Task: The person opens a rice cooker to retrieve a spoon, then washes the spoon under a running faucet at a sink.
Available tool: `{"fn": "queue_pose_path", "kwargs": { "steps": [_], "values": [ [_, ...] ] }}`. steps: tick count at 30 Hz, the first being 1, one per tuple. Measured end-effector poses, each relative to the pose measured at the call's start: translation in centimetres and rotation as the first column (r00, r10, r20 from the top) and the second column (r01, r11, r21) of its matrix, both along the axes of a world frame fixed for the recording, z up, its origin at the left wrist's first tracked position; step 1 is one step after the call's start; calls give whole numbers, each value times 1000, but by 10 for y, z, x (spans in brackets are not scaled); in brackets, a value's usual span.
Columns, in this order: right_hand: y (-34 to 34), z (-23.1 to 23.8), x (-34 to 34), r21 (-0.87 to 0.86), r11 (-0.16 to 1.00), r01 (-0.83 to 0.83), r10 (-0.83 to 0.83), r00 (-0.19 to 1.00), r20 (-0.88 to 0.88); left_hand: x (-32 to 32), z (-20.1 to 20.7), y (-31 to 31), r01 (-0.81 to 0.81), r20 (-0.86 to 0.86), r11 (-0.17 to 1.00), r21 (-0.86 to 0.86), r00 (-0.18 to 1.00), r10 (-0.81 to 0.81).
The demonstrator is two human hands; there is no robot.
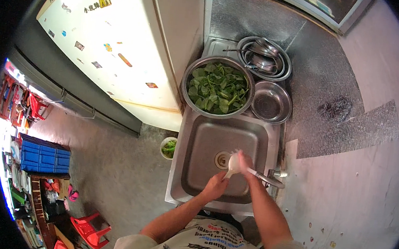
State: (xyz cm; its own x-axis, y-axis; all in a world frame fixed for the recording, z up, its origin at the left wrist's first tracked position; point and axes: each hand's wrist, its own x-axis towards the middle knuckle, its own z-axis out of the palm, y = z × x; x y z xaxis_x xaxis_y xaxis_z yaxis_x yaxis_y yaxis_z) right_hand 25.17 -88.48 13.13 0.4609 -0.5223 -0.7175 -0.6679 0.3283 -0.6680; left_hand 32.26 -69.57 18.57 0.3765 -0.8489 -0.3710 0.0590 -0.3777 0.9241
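My left hand (216, 186) is closed around the handle of a white spoon (234, 164), which has a broad rounded head and is held over the sink (198, 138). Right beside the spoon's head is my right hand (244, 163), its fingers smeared by motion, so their grip does not show. The metal faucet (272, 179) reaches in from the right wall, and its spout ends by my right hand. Below the hands lies the round drain (222, 160).
A large metal basin of leafy greens (218, 89) stands behind the sink. To its right are an empty metal bowl (271, 102) and stacked metal bowls (284, 72). A small bowl with green stems (168, 148) sits left of the sink. A white refrigerator (136, 41) rises at the left.
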Motion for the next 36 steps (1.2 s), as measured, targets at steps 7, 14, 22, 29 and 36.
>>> {"fn": "queue_pose_path", "kwargs": {
  "steps": [7, 14, 22, 29, 36],
  "values": [
    [55, -3, -25, -720, 688, 94, 192, 933, 305, 7, 13, -20, -49, -297, 989, 140, 951, 89],
    [67, 70, -14, -718, 692, 72, 71, 983, 167, 2, -4, -38, -68, -385, 991, 112, 917, 106],
    [38, 41, -27, -890, 454, 36, 234, 959, 158, -5, -5, -48, -3, -198, 1000, 31, 980, 9],
    [48, 60, -22, -908, 417, 35, 211, 968, 134, 0, 8, -40, -27, -264, 999, 29, 964, 34],
    [31, 49, -31, -941, 311, 135, 233, 949, 213, -4, 12, -63, 54, -409, 997, 54, 912, -27]
  ]
}}
